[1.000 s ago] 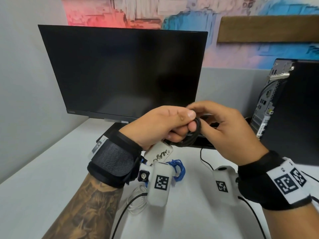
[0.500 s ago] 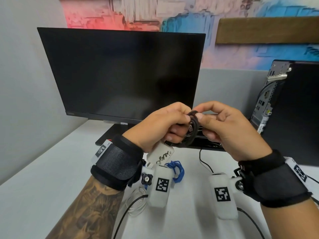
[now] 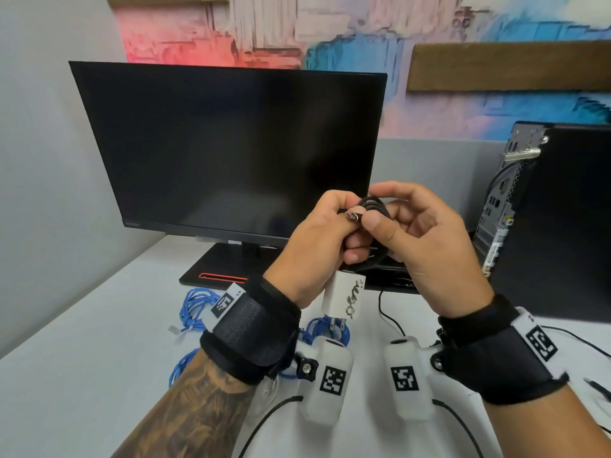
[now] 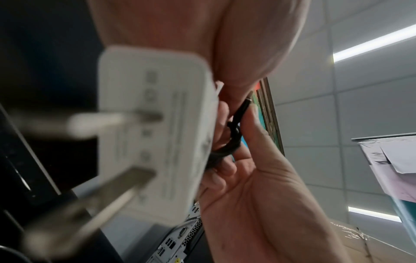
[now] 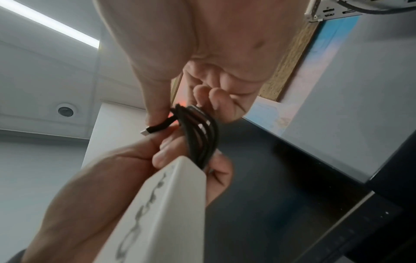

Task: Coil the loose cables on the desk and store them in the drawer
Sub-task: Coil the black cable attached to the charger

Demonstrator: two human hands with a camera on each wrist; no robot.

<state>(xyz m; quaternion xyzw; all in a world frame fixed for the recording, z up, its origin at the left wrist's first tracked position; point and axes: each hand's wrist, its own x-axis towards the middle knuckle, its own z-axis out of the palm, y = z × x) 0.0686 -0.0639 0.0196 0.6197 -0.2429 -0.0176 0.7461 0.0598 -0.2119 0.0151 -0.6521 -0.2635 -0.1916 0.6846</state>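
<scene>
head view: both hands, left hand (image 3: 317, 246) and right hand (image 3: 426, 246), pinch the nearly coiled black cable (image 3: 373, 206); blue cables (image 3: 195, 307) lie loose, nothing stored.

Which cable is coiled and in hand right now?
The black cable, gripped by both hands with its white charger hanging below. The blue cables lie untouched on the desk.

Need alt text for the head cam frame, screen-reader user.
Two hands hold a coiled black cable above a white desk: the left hand grips the coil, with a white charger hanging below, and the right hand pinches the connector end. Blue cables lie below a dark monitor.
</scene>
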